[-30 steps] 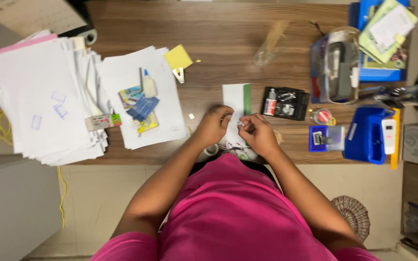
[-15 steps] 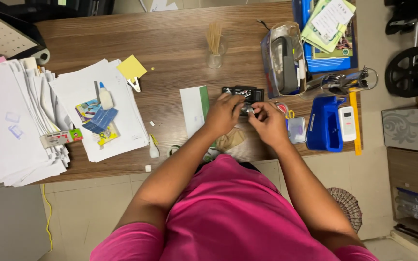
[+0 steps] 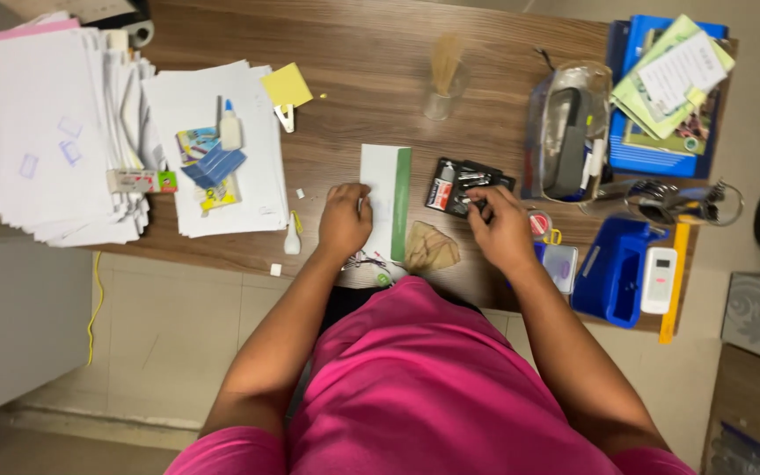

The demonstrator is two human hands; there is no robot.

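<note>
Head view, looking straight down on a brown wooden surface. Left hand rests on the edge of a white paper strip with a green border, fingers curled loosely, pressing rather than gripping it. Right hand is at a small black packet lying just right of the strip, fingertips pinched on something tiny there; can't tell what exactly. Crumpled tan scrap sits between the hands near the surface edge. Big white paper stack far left, blue plastic tray on the right.
</note>
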